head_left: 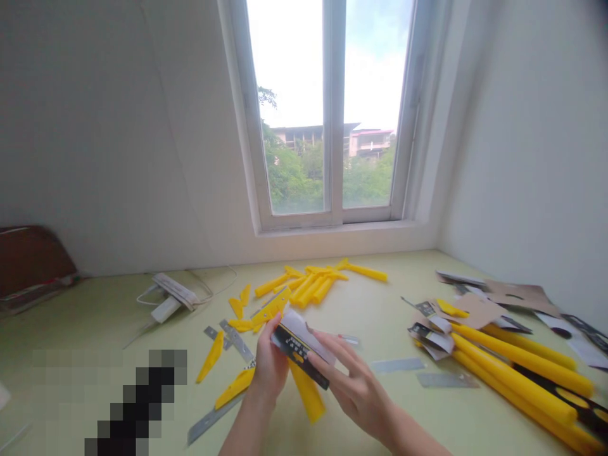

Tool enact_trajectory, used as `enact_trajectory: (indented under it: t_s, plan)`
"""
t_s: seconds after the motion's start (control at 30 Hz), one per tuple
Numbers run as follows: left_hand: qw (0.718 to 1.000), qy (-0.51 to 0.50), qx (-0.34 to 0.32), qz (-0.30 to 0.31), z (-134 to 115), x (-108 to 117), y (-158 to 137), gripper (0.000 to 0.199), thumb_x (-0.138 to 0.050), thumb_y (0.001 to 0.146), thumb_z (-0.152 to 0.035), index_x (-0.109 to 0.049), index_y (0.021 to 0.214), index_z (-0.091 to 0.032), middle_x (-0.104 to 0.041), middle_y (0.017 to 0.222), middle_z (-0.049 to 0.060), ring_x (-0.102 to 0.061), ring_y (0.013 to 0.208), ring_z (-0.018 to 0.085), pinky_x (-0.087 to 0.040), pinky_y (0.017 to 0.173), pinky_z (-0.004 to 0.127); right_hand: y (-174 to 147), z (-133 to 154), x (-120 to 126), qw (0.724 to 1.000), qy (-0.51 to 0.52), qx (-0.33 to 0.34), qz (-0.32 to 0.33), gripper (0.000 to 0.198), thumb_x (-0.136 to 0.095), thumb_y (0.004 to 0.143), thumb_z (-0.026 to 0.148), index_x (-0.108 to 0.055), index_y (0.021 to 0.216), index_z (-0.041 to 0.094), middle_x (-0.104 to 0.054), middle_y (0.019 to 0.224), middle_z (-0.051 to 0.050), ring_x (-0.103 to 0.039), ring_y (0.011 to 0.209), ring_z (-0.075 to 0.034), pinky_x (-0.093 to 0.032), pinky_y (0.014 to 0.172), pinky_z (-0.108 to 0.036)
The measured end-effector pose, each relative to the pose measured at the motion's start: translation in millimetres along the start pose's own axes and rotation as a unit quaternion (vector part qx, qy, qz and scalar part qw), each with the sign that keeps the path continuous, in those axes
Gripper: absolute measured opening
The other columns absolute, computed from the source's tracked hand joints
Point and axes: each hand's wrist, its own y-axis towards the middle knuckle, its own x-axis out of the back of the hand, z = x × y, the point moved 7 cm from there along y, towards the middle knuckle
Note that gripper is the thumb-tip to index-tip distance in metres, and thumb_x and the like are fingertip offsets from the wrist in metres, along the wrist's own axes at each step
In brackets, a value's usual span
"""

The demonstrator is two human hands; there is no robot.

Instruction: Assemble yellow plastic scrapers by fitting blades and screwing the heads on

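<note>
Above the table, between both hands, is a folded packaging card (295, 358) with a black printed face and a white flap. My left hand (270, 367) grips its left end, fingers closed round it. At the right end, my right hand (358, 386) holds the card with its fingers against the edge and flap; its thumb is hidden. From under the card a flat yellow handle (310, 394) slants down; its upper end is covered. Just beyond my left hand lies a yellow scraper head with a metal blade (268, 305).
Several yellow scraper handles (311, 285) lie piled below the window. Left of my hands are loose yellow pieces (210, 358) and metal blades (216, 418). At right are clear strips (399, 365), long yellow handles (517, 373) and cardboard packaging (520, 296). A white power strip (175, 291) stands back left.
</note>
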Motion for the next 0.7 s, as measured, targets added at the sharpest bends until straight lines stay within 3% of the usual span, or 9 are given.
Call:
enact_trajectory:
  t_s: [0.13,0.2,0.27,0.4,0.47,0.57,0.7]
  plan:
    - [0.999,-0.007,0.024,0.04,8,-13,-7,0.009,-0.053,0.074,-0.017,-0.06,0.075,-0.012,-0.059,0.064,0.0,-0.057,0.059,0.012,-0.046,0.066,0.025,-4,-3,-8,0.996,0.064,-0.059,0.002,0.049,-0.039,0.08,0.006,-0.04,0.126,0.021,-0.048,0.124,-0.009,-0.042,0.117,-0.021,-0.037,0.097,-0.04]
    - [0.997,-0.003,0.028,0.07,10,-20,-9,0.01,-0.052,0.076,-0.018,-0.059,0.072,-0.012,-0.057,0.062,0.0,-0.056,0.06,0.011,-0.046,0.066,0.023,-5,-13,-9,0.986,0.11,-0.122,-0.027,0.044,-0.039,0.082,0.01,-0.042,0.124,0.021,-0.051,0.121,-0.009,-0.046,0.113,-0.02,-0.04,0.094,-0.038]
    - [0.996,-0.006,0.02,0.084,9,-23,-10,0.013,-0.051,0.077,-0.018,-0.058,0.068,-0.012,-0.055,0.061,0.001,-0.056,0.063,0.011,-0.046,0.067,0.023,-8,-30,-7,0.959,0.165,-0.216,-0.074,0.039,-0.04,0.083,0.016,-0.043,0.121,0.022,-0.057,0.114,-0.008,-0.054,0.104,-0.02,-0.046,0.087,-0.034]
    - [0.998,-0.026,-0.021,0.047,-5,-15,-6,0.015,-0.05,0.077,-0.015,-0.056,0.064,-0.012,-0.051,0.059,0.0,-0.056,0.067,0.012,-0.047,0.074,0.025,-29,-76,3,0.841,0.3,-0.426,-0.144,0.057,-0.048,0.08,0.025,-0.023,0.131,0.022,-0.066,0.089,-0.003,-0.062,0.078,-0.018,-0.052,0.066,-0.028]
    - [0.998,-0.042,-0.046,0.021,-14,-9,-4,0.014,-0.051,0.077,-0.014,-0.055,0.064,-0.012,-0.051,0.059,0.0,-0.056,0.067,0.011,-0.047,0.075,0.025,-36,-88,-1,0.785,0.388,-0.476,-0.081,0.063,-0.054,0.074,0.025,-0.025,0.13,0.02,-0.065,0.076,0.0,-0.062,0.066,-0.017,-0.05,0.053,-0.025]
    - [0.995,-0.062,-0.074,0.023,-22,-9,-3,0.014,-0.051,0.077,-0.015,-0.055,0.064,-0.013,-0.05,0.061,0.0,-0.056,0.069,0.011,-0.047,0.076,0.024,-44,-83,-14,0.708,0.492,-0.5,0.077,0.052,-0.055,0.067,0.02,-0.043,0.117,0.021,-0.061,0.064,0.003,-0.056,0.049,-0.012,-0.038,0.035,-0.016]
    - [0.994,-0.075,-0.074,0.039,-21,-12,-5,0.014,-0.049,0.08,-0.018,-0.055,0.067,-0.015,-0.05,0.063,0.0,-0.056,0.073,0.012,-0.046,0.08,0.027,-48,-64,-27,0.647,0.553,-0.507,0.136,0.043,-0.05,0.068,0.019,-0.049,0.11,0.023,-0.058,0.065,0.003,-0.05,0.042,-0.008,-0.029,0.029,-0.013]
